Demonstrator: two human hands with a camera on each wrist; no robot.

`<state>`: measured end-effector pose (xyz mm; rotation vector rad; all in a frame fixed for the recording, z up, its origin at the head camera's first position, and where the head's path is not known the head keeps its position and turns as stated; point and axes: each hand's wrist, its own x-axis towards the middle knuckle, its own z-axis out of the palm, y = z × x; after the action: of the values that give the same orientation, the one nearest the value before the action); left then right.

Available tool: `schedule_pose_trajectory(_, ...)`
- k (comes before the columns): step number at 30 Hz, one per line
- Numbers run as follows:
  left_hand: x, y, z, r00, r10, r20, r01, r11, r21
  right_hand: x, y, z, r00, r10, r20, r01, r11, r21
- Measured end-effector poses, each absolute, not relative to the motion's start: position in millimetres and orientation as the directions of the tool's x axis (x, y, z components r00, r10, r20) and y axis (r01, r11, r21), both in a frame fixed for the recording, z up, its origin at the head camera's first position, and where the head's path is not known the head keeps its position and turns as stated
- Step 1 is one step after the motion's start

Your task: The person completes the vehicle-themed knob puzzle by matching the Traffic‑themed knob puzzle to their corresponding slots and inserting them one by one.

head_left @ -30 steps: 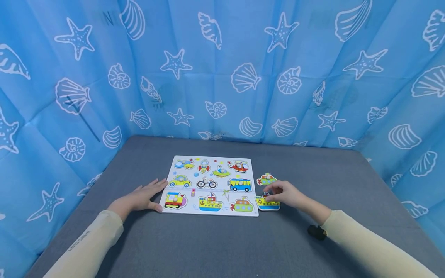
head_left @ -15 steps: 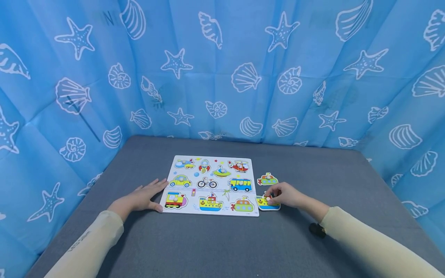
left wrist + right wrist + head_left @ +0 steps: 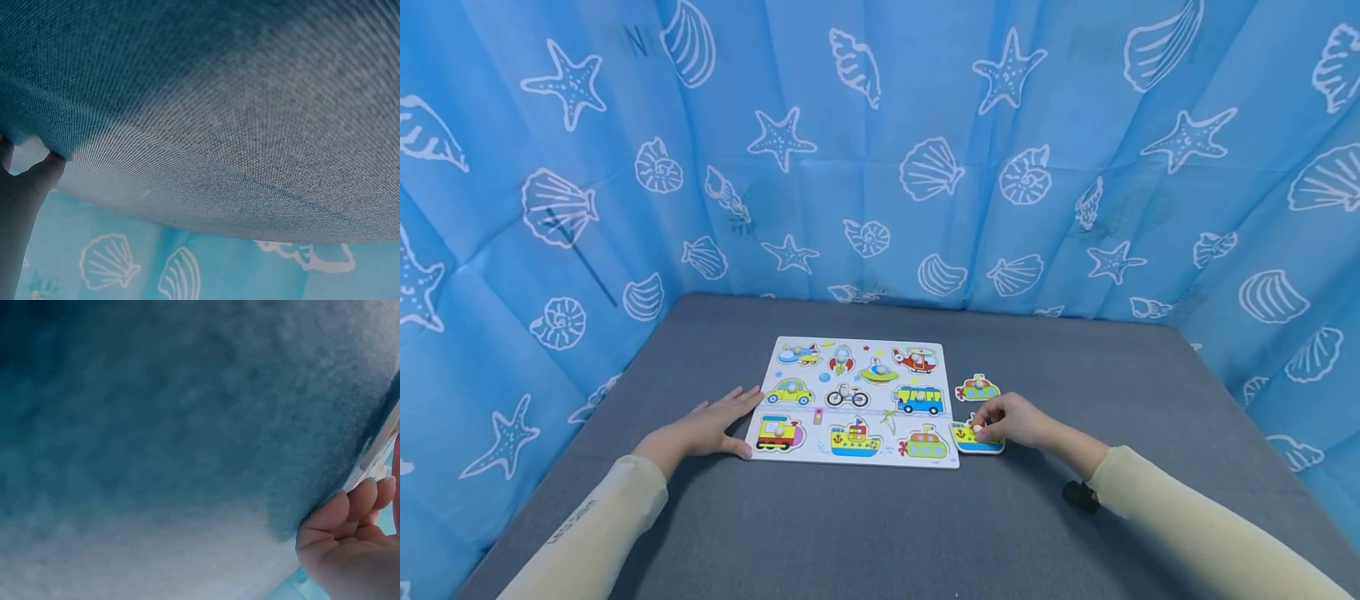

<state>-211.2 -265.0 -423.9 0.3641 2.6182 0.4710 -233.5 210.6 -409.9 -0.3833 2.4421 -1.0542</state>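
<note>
A white vehicle puzzle board (image 3: 890, 454) lies flat on the table. My left hand (image 3: 715, 423) rests at its left edge, fingers extended and thumb near the front corner. Just off the board's right side is a yellow and blue ship puzzle piece (image 3: 973, 447). The thumb and index finger of my right hand (image 3: 1018, 419) pinch the knob of this piece, partly covering its top. Behind it lies a green and orange submarine puzzle piece (image 3: 989, 388). Ship and submarine pictures without knobs show in the board's front row.
Several knobbed pieces sit in the board, among them a bus (image 3: 919, 401), a car (image 3: 788, 392) and a train (image 3: 778, 433). Grey cloth covers the table (image 3: 850, 533). A blue shell-patterned curtain (image 3: 880, 167) hangs around its back and sides.
My right fingers have come down and closed on the ship piece's knob. The left hand and the board have stayed in place.
</note>
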Motion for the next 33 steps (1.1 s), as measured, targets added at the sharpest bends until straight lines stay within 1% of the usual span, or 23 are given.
schedule_pose_trajectory(15,-210.1,-264.5,-422.5,-0.864,0.335,-0.376,0.183,0.904,0.386,-230.2,184.9,-404.6,-0.870,-0.399,-0.289,-0.044,0.648,-0.761)
schedule_pose_trajectory(26,-210.6,-265.1,-422.9,-0.862,0.340,-0.376,0.185,0.902,0.391,-228.0,155.9,-402.3,-0.863,-0.433,-0.260,-0.077,0.623,-0.779)
schedule_pose_trajectory(33,-211.2,-266.6,-425.1,-0.865,0.333,-0.375,0.178,0.903,0.390,-227.6,136.8,-403.9,-0.865,-0.428,-0.262,-0.074,0.626,-0.776)
